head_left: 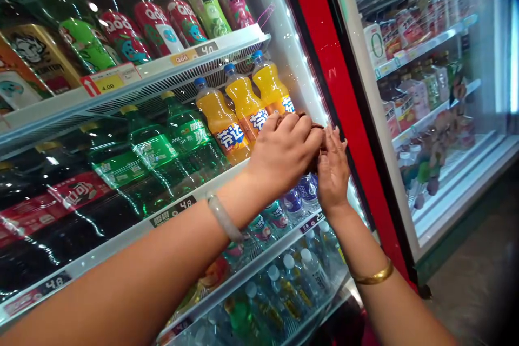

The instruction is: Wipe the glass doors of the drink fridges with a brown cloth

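My left hand (284, 146), with a pale bangle on its wrist, is raised in front of the orange soda bottles (241, 100). Its fingers are bent round a small brown object (312, 165) that is mostly hidden. My right hand (334, 170), with a gold bangle on its wrist, is upright against the right side of the same object, its fingers extended and touching my left fingertips. Green soda bottles (158, 154) stand on the shelf to the left of my left hand.
Shelves of a drinks cooler hold red-labelled bottles (121, 32), dark cola bottles (52, 200) and water bottles (290, 275). A red frame (344, 75) edges the cooler on the right. Beyond it stands a second cooler (430, 102) with packaged goods.
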Motion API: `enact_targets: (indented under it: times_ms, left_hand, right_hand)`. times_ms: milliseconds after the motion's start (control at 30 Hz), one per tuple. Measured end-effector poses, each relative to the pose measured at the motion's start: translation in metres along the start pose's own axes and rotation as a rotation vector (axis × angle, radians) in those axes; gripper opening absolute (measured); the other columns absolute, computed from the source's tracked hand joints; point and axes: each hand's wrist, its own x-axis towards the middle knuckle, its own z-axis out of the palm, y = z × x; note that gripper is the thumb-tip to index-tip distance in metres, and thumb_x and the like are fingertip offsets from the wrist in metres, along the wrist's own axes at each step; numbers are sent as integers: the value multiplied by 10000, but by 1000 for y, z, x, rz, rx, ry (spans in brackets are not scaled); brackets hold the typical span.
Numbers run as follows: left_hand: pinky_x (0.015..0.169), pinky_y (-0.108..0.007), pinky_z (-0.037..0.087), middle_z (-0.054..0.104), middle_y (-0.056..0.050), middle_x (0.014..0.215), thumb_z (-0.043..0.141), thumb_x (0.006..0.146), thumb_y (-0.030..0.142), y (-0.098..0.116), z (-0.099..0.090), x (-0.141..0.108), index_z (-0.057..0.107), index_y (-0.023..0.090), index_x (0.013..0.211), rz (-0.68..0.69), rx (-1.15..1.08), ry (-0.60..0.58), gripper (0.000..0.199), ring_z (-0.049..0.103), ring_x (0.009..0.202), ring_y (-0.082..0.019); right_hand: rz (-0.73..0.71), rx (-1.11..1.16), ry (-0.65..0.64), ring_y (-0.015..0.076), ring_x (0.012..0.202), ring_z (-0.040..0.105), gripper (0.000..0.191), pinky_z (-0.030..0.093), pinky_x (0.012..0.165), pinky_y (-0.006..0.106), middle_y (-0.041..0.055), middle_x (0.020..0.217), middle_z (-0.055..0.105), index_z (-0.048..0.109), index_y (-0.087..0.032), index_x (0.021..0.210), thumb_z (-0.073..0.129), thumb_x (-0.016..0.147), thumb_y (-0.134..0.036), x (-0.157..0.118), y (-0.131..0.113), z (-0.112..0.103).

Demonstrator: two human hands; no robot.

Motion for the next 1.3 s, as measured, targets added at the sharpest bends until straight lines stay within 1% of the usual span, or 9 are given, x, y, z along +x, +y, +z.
enact_targets:
  times_ms: [200, 333, 500, 600, 733, 867, 967, 1100, 1300]
  left_hand:
    - [790, -405, 411, 649, -77, 953, 472, 1006, 252, 21, -4, -30, 656, 165, 1157, 119, 12, 5, 253, 565, 839, -226]
    - [726, -371, 375, 649, -54, 925, 521, 1005, 381, -5, -14, -33, 548, 306, 1427, -92, 35, 41, 430, 572, 819, -225]
    - [985, -490, 380, 578, -96, 1481, 548, 983, 426, 13, 4, -51, 650, 284, 1301, 20, -29, 118, 362, 469, 1380, -318]
    - [1042, -545, 345, 585, -52, 1492, 544, 994, 350, 35, 19, -64, 672, 267, 1243, 152, -36, 115, 292, 434, 1421, -306]
    - [842, -416, 406, 704, -42, 1224, 507, 1017, 235, 21, 16, -35, 688, 272, 1123, 191, -22, 92, 213, 594, 1122, -238]
    - [753, -397, 400, 706, -59, 1147, 468, 1040, 274, 0, 0, 2, 588, 293, 1350, -92, 12, 69, 333, 587, 1039, -250]
    - [740, -403, 404, 690, -80, 1118, 483, 1023, 262, 9, -8, -7, 558, 246, 1397, -64, 17, 41, 382, 575, 994, -251]
    - [724, -400, 412, 676, -59, 1010, 490, 1010, 245, 10, -13, -29, 667, 213, 1079, 142, 4, -13, 193, 576, 913, -225]
    - [714, -397, 423, 686, -66, 1178, 508, 1020, 286, -32, -17, 1, 662, 227, 1134, -109, 49, 67, 200, 598, 1063, -246]
  right_hand:
    - [-76, -151, -89, 186, 1583, 264, 561, 228, 1317, 548, 28, 1659, 385, 266, -338, 1620, 225, 1063, -298, -3, 7, -2]
    - [-80, -179, -144, 211, 1588, 256, 529, 176, 1326, 563, 57, 1659, 382, 371, -300, 1579, 349, 1051, -298, 0, 5, -1]
    - [-40, -83, -45, 222, 1545, 359, 491, 185, 1325, 569, 59, 1606, 467, 466, -309, 1513, 479, 1024, -359, -3, 6, 4]
    - [-25, -35, 39, 215, 1511, 419, 424, 220, 1316, 572, 55, 1558, 527, 540, -313, 1450, 429, 1043, -351, -5, 10, 6]
    - [-20, 11, 146, 225, 1471, 478, 454, 333, 1277, 554, 84, 1510, 571, 515, -290, 1479, 450, 1030, -302, -4, 13, 8]
    - [-54, -54, 130, 230, 1513, 417, 562, 302, 1283, 583, 89, 1574, 500, 361, -308, 1581, 382, 1024, -232, 0, 7, 6]
    - [-28, -31, 57, 239, 1546, 356, 590, 246, 1296, 600, 57, 1643, 407, 316, -341, 1602, 363, 1022, -249, 5, -4, -3]
    - [-5, 55, 18, 260, 1566, 314, 558, 243, 1288, 613, 26, 1675, 352, 377, -358, 1578, 347, 1024, -296, 11, -17, -14]
    - [-26, -124, -115, 280, 1573, 292, 579, 219, 1265, 691, 35, 1665, 369, 320, -392, 1597, 363, 1031, -279, 6, -12, 0]
